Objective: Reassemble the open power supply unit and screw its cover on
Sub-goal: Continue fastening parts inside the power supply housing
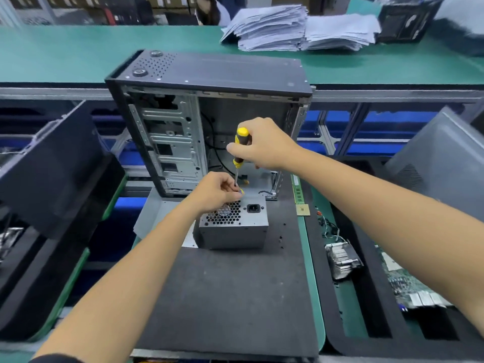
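A grey metal power supply unit (235, 231) stands on the dark foam mat (230, 297), its honeycomb vent and black power socket facing up. My right hand (262, 145) grips the yellow-and-black handle of a screwdriver (239, 148), held nearly upright with its shaft pointing down at the unit's far top edge. My left hand (217, 192) rests on the vent and pinches the screwdriver's shaft near the tip. The tip and any screw are hidden by my left fingers.
An open black computer case (209, 121) stands just behind the unit. A RAM stick (297, 189) and a CPU chip (303, 210) lie to the right, with a heatsink (341, 259) and a circuit board (408, 284) beyond. Dark panels lean at left; paper stacks (296, 27) lie on the far bench.
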